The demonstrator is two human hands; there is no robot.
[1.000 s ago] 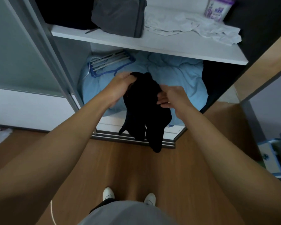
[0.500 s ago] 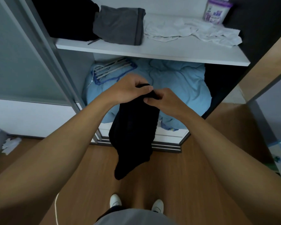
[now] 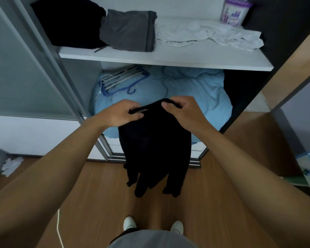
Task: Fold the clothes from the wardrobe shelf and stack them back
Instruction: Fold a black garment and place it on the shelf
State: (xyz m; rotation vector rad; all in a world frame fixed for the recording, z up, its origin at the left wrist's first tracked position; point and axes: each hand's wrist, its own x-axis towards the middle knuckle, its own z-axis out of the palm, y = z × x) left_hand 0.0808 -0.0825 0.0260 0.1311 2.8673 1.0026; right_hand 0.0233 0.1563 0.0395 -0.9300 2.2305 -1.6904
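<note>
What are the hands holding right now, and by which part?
Both hands pinch the black garment by its top edge, left hand at one end, right hand at the other; the rest hangs down.

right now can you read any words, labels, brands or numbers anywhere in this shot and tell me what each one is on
No text here can be read.
Label on the purple-lidded tub at the back of the shelf: purple print, too blurred to read.
Collar of the black garment: a small pale strip by the left hand, perhaps a tag, nothing legible on it.
</note>
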